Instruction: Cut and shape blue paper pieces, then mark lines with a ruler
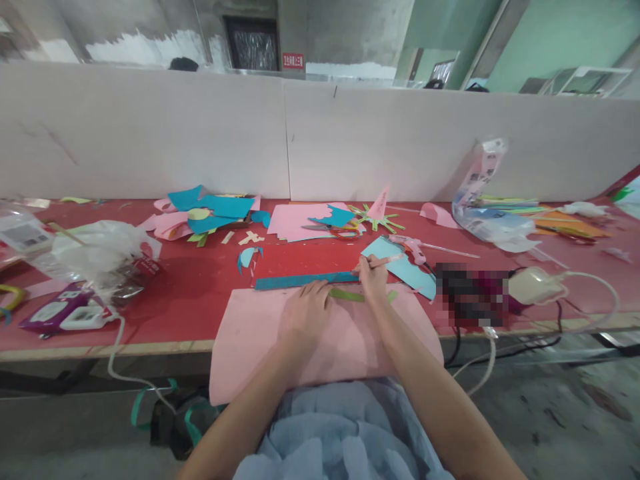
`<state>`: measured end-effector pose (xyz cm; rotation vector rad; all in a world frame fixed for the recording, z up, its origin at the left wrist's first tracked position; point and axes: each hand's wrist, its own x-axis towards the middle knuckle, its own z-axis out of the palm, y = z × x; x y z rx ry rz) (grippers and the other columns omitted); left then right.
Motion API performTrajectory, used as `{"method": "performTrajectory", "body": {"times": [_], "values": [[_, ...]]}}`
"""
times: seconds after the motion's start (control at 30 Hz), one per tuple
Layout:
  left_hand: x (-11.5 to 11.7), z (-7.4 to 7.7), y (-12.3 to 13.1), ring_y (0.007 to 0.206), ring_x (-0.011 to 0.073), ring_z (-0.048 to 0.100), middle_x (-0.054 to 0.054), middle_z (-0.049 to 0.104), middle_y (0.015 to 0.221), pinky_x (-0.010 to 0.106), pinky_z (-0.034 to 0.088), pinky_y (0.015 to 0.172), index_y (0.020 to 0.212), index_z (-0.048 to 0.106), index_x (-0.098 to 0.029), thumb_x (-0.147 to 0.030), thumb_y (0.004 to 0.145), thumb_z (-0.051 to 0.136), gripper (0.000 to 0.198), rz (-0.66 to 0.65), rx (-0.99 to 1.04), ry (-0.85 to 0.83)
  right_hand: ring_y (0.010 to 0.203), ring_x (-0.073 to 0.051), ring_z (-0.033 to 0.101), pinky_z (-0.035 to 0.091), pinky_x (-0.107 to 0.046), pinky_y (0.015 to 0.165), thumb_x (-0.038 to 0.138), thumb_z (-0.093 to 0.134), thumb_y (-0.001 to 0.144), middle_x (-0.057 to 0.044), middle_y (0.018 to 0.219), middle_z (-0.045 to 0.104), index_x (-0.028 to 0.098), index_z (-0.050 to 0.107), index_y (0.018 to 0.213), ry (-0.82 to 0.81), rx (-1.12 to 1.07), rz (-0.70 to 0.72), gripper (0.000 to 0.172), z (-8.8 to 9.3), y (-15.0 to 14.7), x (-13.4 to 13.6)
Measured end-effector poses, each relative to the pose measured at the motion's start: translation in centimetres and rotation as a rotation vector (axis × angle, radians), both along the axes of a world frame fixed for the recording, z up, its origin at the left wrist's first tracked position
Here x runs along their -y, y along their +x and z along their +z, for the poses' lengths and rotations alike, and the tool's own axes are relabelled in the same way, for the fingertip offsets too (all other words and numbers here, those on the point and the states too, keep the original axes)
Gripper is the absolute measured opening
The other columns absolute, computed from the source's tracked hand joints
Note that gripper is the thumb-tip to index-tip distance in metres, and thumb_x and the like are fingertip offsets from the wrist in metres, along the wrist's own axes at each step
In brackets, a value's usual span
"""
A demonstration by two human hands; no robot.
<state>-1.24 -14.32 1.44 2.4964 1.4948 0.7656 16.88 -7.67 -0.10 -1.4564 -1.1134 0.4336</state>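
Observation:
A large pink sheet of paper [250, 347] lies in front of me and hangs over the table's front edge. Along its far edge runs a narrow blue paper strip [280, 283], bordering a bright red sheet [310, 259]. My left hand [307, 310] rests flat on the pink sheet, fingertips at the blue strip. In my right hand [374, 277] is a slim pinkish pen [389, 259], its tip near the strip's right end. A green paper strip [347, 295] lies on the pink sheet between my hands, partly hidden by the right one.
Scissors [345, 231] lie on stacked pink sheets [287, 220]. A pink glue gun [414, 249] rests beside light blue paper [400, 267]. Blue scraps [225, 212] are back left; plastic bags [100, 250] stand left. A power adapter [537, 285] and cables are right, before a white partition [200, 133].

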Motion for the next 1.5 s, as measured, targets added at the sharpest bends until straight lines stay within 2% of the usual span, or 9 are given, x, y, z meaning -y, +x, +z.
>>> {"method": "performTrajectory", "body": {"times": [0.17,0.33,0.43,0.53,0.7,1.13,1.33,1.5], "values": [[0.1,0.1,-0.1,0.11,0.0185,0.056,0.003,0.065,0.116,0.035,0.041,0.101,0.105,0.065,-0.021,-0.014,0.089,0.045,0.027,0.062,0.039,0.028,0.055,-0.019,0.064,0.047,-0.026,0.057,0.041,0.048,0.079,0.004,0.042,0.053,0.026,0.04,0.058,-0.045,-0.014,0.084,0.027,0.2,-0.3,0.1],[-0.1,-0.3,-0.1,0.113,0.0194,0.054,0.003,0.063,0.119,0.037,0.039,0.103,0.105,0.065,-0.022,-0.017,0.089,0.046,0.025,0.064,0.036,0.043,0.055,-0.019,0.065,0.048,-0.026,0.056,0.041,0.049,0.08,0.005,0.041,0.051,0.025,0.041,0.059,-0.057,-0.032,0.108,0.028,0.2,-0.3,0.2],[-0.3,-0.5,0.0,0.119,0.0206,0.05,0.004,0.06,0.125,0.038,0.037,0.105,0.109,0.064,-0.021,-0.017,0.089,0.046,0.027,0.018,0.004,0.051,0.056,-0.019,0.066,0.048,-0.026,0.057,0.041,0.049,0.08,0.005,0.039,0.05,0.025,0.04,0.058,-0.056,-0.004,0.103,0.029,0.2,-0.4,0.1],[-0.4,-0.7,0.1,0.126,0.0208,0.044,0.005,0.055,0.131,0.037,0.034,0.109,0.115,0.061,-0.018,-0.017,0.089,0.046,0.03,-0.088,-0.041,0.046,0.055,-0.019,0.065,0.048,-0.025,0.056,0.04,0.049,0.08,0.006,0.038,0.049,0.025,0.04,0.058,-0.056,-0.004,0.111,0.028,0.2,-0.5,0.2],[-0.5,-0.9,0.3,0.13,0.0209,0.042,0.008,0.049,0.138,0.038,0.034,0.109,0.122,0.056,-0.017,-0.023,0.092,0.042,0.033,-0.185,-0.103,0.02,0.055,-0.018,0.065,0.047,-0.024,0.055,0.041,0.048,0.081,0.005,0.04,0.052,0.025,0.04,0.059,-0.047,-0.02,0.142,0.028,0.2,-0.6,0.3],[-0.4,-0.6,0.4,0.124,0.02,0.047,0.006,0.056,0.13,0.036,0.036,0.108,0.12,0.056,-0.016,-0.019,0.091,0.043,0.032,-0.189,-0.072,0.025,0.052,-0.016,0.062,0.045,-0.024,0.054,0.052,0.048,0.083,0.003,0.045,0.055,0.025,0.04,0.062,0.005,0.138,0.179,0.035,0.4,-1.0,0.4],[-0.4,-0.8,0.3,0.123,0.0201,0.047,0.007,0.057,0.128,0.036,0.035,0.108,0.118,0.057,-0.016,-0.018,0.09,0.043,0.031,-0.201,-0.074,0.04,0.054,-0.016,0.062,0.045,-0.024,0.055,0.056,0.05,0.082,0.003,0.046,0.056,0.024,0.041,0.062,0.006,0.114,0.275,0.039,0.4,-1.2,0.4],[-0.5,-0.9,0.3,0.125,0.0196,0.046,0.008,0.055,0.13,0.036,0.036,0.108,0.118,0.057,-0.015,-0.017,0.09,0.045,0.031,-0.203,-0.064,0.046,0.059,-0.017,0.065,0.046,-0.024,0.058,0.057,0.049,0.082,0.003,0.047,0.057,0.024,0.042,0.062,-0.029,0.128,0.264,0.04,0.5,-1.1,0.4]]}}
